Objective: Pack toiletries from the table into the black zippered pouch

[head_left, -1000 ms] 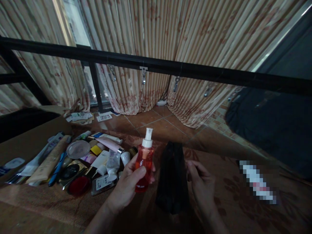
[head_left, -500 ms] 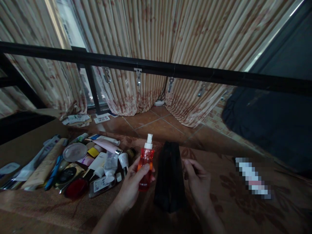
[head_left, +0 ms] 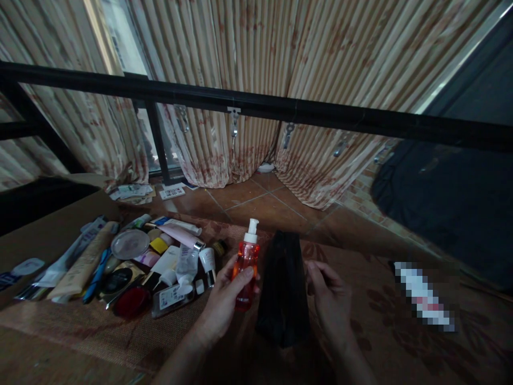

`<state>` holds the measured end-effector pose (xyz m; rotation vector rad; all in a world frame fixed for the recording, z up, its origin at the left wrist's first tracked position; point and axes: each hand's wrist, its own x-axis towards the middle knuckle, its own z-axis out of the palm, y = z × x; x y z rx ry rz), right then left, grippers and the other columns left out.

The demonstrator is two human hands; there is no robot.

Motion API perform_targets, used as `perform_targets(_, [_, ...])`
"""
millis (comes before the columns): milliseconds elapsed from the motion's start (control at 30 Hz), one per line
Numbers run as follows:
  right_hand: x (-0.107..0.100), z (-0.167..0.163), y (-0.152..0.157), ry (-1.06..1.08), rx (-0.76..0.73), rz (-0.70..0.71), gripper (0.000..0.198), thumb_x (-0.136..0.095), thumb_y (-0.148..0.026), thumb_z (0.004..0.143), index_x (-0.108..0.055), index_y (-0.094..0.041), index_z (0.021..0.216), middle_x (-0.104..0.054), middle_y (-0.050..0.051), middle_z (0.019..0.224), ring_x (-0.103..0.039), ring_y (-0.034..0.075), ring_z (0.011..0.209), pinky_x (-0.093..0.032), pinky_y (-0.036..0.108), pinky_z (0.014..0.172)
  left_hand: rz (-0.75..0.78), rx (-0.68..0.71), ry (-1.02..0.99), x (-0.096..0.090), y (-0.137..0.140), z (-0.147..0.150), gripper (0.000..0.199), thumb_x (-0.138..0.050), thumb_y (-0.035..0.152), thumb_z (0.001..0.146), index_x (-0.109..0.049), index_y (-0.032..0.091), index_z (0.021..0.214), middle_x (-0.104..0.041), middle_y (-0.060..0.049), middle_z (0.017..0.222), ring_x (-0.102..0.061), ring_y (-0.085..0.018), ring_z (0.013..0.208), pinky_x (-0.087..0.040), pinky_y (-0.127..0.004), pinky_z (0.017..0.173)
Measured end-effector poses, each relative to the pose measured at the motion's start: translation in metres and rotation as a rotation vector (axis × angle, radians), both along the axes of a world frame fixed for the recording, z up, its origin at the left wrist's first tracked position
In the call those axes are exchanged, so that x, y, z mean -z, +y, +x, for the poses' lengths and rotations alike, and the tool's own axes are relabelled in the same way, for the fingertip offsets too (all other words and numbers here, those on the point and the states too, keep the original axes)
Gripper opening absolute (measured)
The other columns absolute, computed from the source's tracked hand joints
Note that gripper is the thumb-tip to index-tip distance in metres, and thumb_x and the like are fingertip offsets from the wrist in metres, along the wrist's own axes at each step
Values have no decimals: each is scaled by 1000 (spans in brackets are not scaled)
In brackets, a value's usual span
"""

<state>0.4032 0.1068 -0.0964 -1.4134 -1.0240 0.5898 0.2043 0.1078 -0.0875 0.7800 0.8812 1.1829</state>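
Presently, in the head view, a red pump bottle (head_left: 245, 262) is gripped in the left hand (head_left: 224, 299), its white pump (head_left: 251, 231) above the thumb. A black bag (head_left: 282, 289) is seen right of those fingers. The right hand (head_left: 332, 289) is curled by its far edge; whether fabric is pinched cannot be told. Judgement: pump best left unpressed, bottle held upright.

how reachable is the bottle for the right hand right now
Probably yes, by going over: the black pouch is between the right hand and the bottle, but the white pump, above the left hand, looks uncovered.
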Motion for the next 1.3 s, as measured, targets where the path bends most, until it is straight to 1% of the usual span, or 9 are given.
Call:
perform_targets(133, [1,1,1,14,7,1,33,-67,-49,79,-71,-17,72,-54,-2,57,-45,12,53,-40,24,53,-24,-21,9,2,0,1,42,-76,46,77,-62,17,105,-66,-2,80,-61,-12,63,-48,-23,61])
perform_targets(367, [0,-1,0,10,6,2,32,-67,-47,80,-70,-17,71,-54,-2,57,-45,11,53,-41,24,53,12,-12,47,1,1,1,40,-75,48,78,-65,18,103,-66,-1,79,-61,-12,63,-47,-22,60])
perform_targets(567, [-2,-1,0,-9,3,3,32,-67,-47,81,-70,-17,70,-54,-2,57,-45,11,52,-40,24,52,-22,-50,15,-1,0,2,43,-77,49,75,-65,17,101,-67,-2,79,-62,-13,62,-48,-23,60])
perform_targets(800, [1,-1,0,3,2,2,32,-67,-48,80,-72,-16,74,-57,-1,59,-48,12,54,-40,24,52,-78,-102,-61,-6,0,4,48,-79,52,70,-66,17,101,-68,-2,75,-63,-14,61,-51,-25,60])
perform_targets(1033, [0,-2,-1,31,-17,-13,32,-68,-48,79,-72,-17,75,-63,1,65,-54,14,59,-42,24,53,-74,-111,-70,-6,2,4,55,-73,60,74,-63,15,104,-69,-2,76,-62,-14,59,-51,-25,59])
perform_targets(1200, [-1,-3,-1,20,-26,0,31,-67,-47,80,-72,-17,76,-64,1,65,-55,14,59,-43,25,53,-92,-131,-92,-6,2,5,50,-72,60,74,-64,16,96,-68,-2,75,-62,-14,60,-51,-26,61])
perform_targets(1300, [0,-2,-1,28,-24,-4,30,-68,-47,79,-73,-17,76,-66,1,66,-57,15,60,-45,25,54,-100,-134,-107,-5,2,5,49,-72,60,74,-65,16,96,-67,-2,75,-62,-14,61,-51,-26,62])
